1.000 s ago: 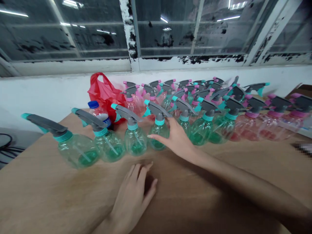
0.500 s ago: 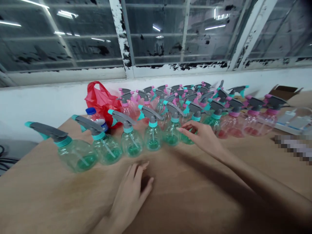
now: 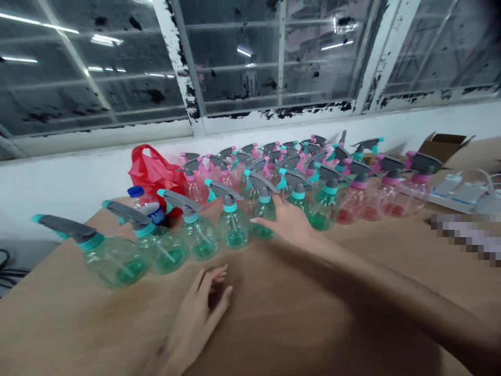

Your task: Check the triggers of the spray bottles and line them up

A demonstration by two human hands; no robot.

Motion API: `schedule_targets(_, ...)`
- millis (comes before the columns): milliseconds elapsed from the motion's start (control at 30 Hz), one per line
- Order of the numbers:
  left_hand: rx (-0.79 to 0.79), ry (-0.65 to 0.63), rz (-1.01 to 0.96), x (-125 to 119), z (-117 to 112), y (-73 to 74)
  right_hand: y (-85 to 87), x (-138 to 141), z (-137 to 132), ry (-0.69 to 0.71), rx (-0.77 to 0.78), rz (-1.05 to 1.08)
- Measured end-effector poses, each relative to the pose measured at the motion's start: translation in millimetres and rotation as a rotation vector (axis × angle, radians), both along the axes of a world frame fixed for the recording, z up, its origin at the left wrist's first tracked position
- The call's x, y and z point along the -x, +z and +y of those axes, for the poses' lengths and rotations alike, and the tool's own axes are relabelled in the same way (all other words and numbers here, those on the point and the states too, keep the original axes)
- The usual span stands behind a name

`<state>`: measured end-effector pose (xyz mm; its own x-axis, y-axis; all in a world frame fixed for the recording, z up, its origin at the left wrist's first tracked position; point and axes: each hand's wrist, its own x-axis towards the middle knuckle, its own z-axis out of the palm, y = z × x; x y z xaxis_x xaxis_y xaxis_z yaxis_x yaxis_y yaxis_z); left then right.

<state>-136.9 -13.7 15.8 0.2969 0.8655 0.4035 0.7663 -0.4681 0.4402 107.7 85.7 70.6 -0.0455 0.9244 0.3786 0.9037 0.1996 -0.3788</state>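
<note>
A front row of clear spray bottles with grey trigger heads stands on the table. The ones with teal collars hold a little green liquid. My right hand [image 3: 291, 222] is around a green spray bottle [image 3: 264, 210] in this row, its thumb across the front and its other fingers partly hidden at the side and behind. That bottle stands upright on the table. Nearer to me, my left hand [image 3: 199, 308] hovers low or rests over the wood, fingers loosely bent and thumb apart, with nothing in it. The closest bottle to it is another green spray bottle [image 3: 201, 241].
Behind the front row stand several more spray bottles, many with pink collars [image 3: 190, 177]. At the left are a red plastic bag [image 3: 151, 169] and a blue-capped bottle [image 3: 136, 192]. An open cardboard box [image 3: 444, 149] and a white device [image 3: 462, 190] stand at the right.
My right hand has moved left along the row and come around a green spray bottle. My left hand keeps about the same pose. The view has shifted slightly.
</note>
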Motion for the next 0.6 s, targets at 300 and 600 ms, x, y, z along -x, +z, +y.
schedule_targets(300, 0.100, -0.026, -0.039, -16.0, 2.2, 1.1, -2.3, -4.8, -15.5, 0.040, 0.008, -0.086)
schedule_targets(600, 0.029, -0.125, -0.063, -75.0, 0.2, -2.9, 2.1, -31.7, -96.2, 0.164, 0.021, -0.220)
